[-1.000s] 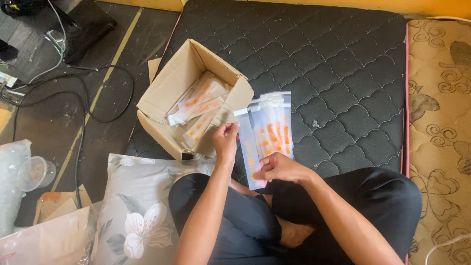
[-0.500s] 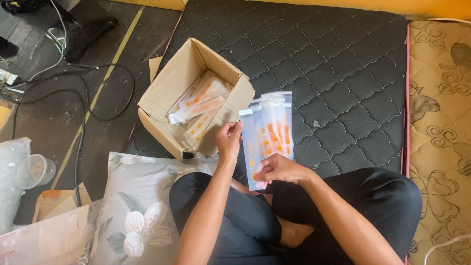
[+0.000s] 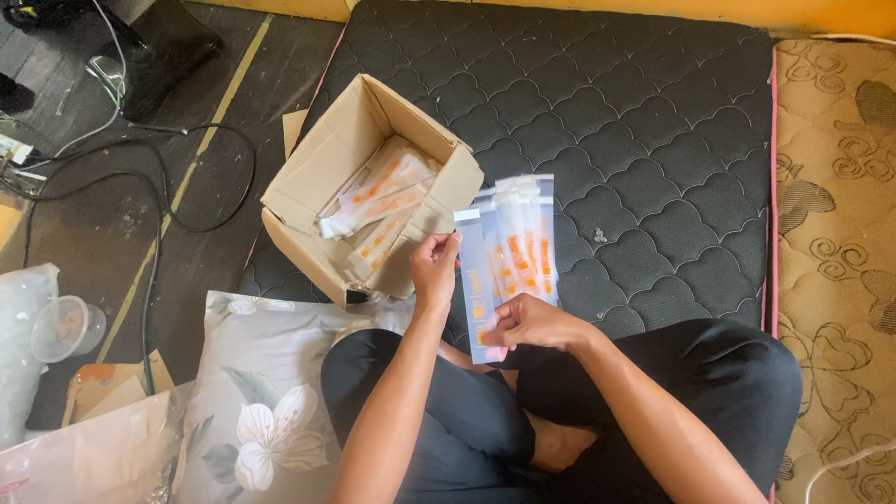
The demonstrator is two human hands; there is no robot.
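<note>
My right hand (image 3: 534,322) grips the lower end of a fanned stack of several clear plastic sachets (image 3: 511,250) with orange markings, held above my lap. My left hand (image 3: 435,268) pinches the upper left edge of the leftmost sachet in the fan. An open cardboard box (image 3: 322,177) sits just left of my hands on the dark quilted mattress (image 3: 635,121), with more sachets of the same kind (image 3: 378,201) lying inside it.
A floral pillow (image 3: 257,401) lies by my left knee. Black cables (image 3: 140,187) run over the dark floor at left, near a clear plastic cup (image 3: 67,327) and plastic bags (image 3: 19,345). A beige patterned mat (image 3: 835,233) borders the mattress on the right.
The fan of sachets and both hands stay in nearly the same place; my left fingers have shifted slightly on the leftmost sachet's edge.
</note>
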